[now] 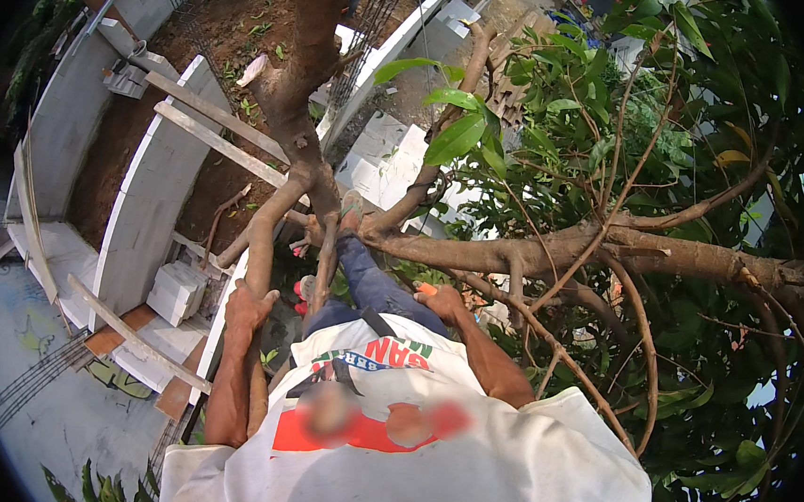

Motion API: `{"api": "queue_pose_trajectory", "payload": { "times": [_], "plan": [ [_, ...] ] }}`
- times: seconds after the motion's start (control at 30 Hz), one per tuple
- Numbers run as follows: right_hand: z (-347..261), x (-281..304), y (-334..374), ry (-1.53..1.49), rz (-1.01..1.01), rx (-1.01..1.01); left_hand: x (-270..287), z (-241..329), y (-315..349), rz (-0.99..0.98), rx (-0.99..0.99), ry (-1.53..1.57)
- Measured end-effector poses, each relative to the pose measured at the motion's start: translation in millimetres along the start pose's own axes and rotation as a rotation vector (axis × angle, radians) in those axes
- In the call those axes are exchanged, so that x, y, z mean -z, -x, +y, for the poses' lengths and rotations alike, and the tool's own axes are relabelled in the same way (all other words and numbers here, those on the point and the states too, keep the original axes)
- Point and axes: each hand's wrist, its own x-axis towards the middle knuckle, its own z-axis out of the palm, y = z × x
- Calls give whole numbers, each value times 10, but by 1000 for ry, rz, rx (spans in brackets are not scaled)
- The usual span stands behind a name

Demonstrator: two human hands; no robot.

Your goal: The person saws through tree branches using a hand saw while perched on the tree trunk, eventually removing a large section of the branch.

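Note:
My left hand is closed around an upright tree branch that forks off the main trunk. At my right hip, my right hand is closed on an orange object; most of it is hidden by the fingers, so its kind cannot be told. One shoe is planted at the fork of the tree, with the leg in blue trousers stretched out to it. Lower down, a red and grey shoe shows partly behind a thin stem.
A thick limb runs right into dense leaves. Thin branches cross on that side. Far below on the left stand pale block walls, wooden planks, stacked blocks and bare soil. Steel bars rise near the trunk.

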Motion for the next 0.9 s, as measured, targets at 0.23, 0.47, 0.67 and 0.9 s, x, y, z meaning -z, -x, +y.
{"api": "queue_pose_trajectory", "payload": {
  "times": [0.23, 0.47, 0.67, 0.9],
  "plan": [
    [-51, 27, -89, 77, -42, 5, -21, -60, -34, -16, 7, -28],
    [-171, 117, -299, 265, -127, 46, 43, -34, -3, -36, 19, 34],
    [-431, 161, -274, 380, -81, 93, 39, -79, -70, -77, 56, 98],
    [-197, 38, -615, 275, -73, 72, 111, -104, -53, -96, -12, 131]
  ]
}}
